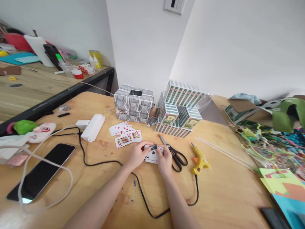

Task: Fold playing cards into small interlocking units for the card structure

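Note:
Both hands meet over a small group of playing cards (152, 156) near the middle of the table. My left hand (138, 156) pinches the upper left edge of a card, and my right hand (165, 159) grips its right side, thumbs close together. A black club pattern shows on the cards. Just beyond lie loose red-suit playing cards (124, 140), face up and overlapping. Black-handled scissors (176, 156) lie right of my right hand, blades pointing away. Further right rests a yellow glue gun (199, 160) with its cord running towards me.
Behind stand a structure of folded cards (134, 103) and stacked card boxes (178, 109). A black cable (140, 187) passes under my forearms. On the left are a phone (45, 168) and a white power strip (93, 128); clear glue sticks (221, 151) and coloured paper (283, 187) lie right.

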### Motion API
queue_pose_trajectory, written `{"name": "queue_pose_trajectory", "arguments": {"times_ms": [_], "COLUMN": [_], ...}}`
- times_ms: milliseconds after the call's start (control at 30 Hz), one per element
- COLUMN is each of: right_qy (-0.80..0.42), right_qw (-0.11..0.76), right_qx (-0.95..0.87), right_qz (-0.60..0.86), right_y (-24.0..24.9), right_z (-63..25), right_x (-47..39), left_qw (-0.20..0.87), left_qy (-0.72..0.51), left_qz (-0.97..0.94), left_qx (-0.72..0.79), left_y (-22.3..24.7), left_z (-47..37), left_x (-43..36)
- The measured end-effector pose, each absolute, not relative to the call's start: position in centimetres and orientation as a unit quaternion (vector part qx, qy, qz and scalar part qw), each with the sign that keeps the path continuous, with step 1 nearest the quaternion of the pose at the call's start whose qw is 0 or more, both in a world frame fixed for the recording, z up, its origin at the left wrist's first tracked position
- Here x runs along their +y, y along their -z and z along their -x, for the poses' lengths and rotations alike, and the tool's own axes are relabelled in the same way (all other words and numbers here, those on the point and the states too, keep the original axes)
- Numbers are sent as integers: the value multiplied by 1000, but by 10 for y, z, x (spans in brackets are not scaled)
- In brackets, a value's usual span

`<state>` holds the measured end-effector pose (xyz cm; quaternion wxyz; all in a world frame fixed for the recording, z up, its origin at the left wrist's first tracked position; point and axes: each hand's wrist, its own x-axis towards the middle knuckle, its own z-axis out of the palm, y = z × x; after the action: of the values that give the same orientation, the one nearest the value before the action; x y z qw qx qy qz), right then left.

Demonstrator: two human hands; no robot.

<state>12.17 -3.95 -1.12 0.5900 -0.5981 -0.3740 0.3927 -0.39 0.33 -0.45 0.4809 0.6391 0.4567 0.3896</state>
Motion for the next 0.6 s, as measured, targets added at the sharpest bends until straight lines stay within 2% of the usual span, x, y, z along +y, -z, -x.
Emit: {"name": "queue_pose_trajectory", "arguments": {"times_ms": [367, 500, 600], "right_qy": [-488, -523, -532], "right_qw": [592, 596, 589], "right_qx": [-326, -320, -313], "right_qz": [552, 518, 521], "right_y": [6, 6, 5], "right_z": [-124, -123, -123], "right_x": [-39, -39, -39], "left_qw": [530, 580, 565], "left_qy": [-405, -399, -398], "left_qz": [-564, -521, -534], "left_qx": [486, 483, 488], "left_y": [3, -1, 1], "left_z": [6, 5, 4], "left_x": [9, 9, 9]}}
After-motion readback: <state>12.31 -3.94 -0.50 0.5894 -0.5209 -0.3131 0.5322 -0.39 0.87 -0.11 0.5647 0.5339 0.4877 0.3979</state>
